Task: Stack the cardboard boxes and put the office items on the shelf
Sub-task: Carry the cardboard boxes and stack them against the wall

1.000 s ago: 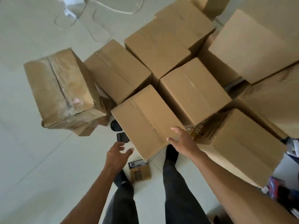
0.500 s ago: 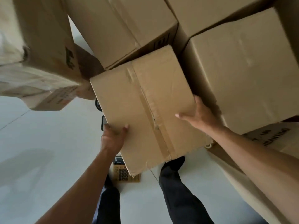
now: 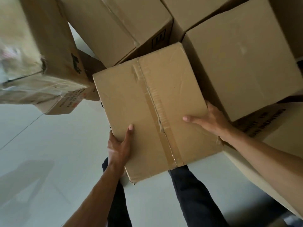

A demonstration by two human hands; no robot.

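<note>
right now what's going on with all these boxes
A person is gripping a taped cardboard box with both hands: the left hand on its near left edge, the right hand on its right edge. More closed cardboard boxes crowd around it on a pale floor. Whether the box is off the floor yet is unclear.

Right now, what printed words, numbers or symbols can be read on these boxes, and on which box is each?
No text reads fully.
Black handling symbol on the rear box: too small to read.
Bold black print on the tilted left box: blurred.
Red and black print on the low left box: too small.
Black capitals on the right lower box: upside down, unclear.
Held taped box: no print visible.
</note>
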